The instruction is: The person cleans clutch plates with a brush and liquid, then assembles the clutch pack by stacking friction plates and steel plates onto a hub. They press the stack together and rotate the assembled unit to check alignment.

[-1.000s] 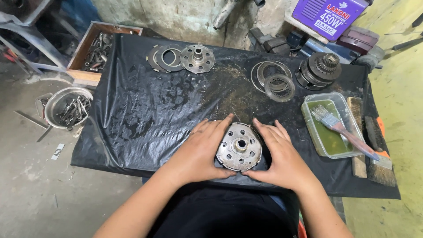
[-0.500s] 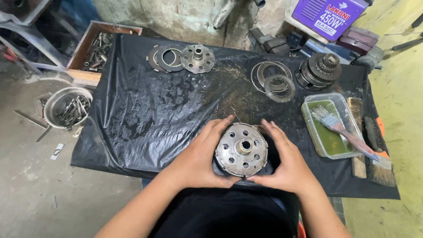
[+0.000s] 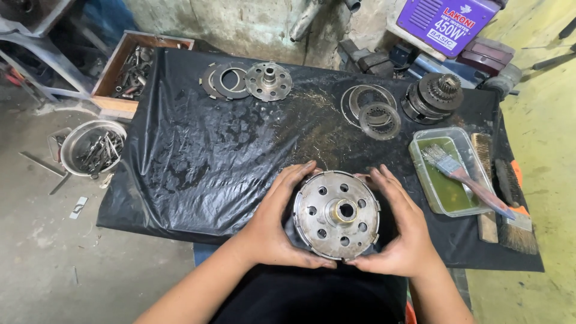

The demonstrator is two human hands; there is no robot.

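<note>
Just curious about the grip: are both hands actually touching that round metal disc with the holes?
Touching. The head view shows the left hand and right hand wrapped against opposite edges of the metal disc.

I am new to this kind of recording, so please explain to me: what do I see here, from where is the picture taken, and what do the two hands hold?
The picture comes from a camera worn on a person's head, looking down at their own bare hands. The left hand and the right hand together hold a round metal drum with a ring of holes and a hub in its middle, tilted up toward the camera.

Under them is a table covered with black plastic sheet. On it lie flat metal rings, a round flanged plate, more rings and a dark geared part. At the right stands a clear plastic tub of greenish liquid with a paintbrush in it. A bowl of tools sits on the floor.
</note>
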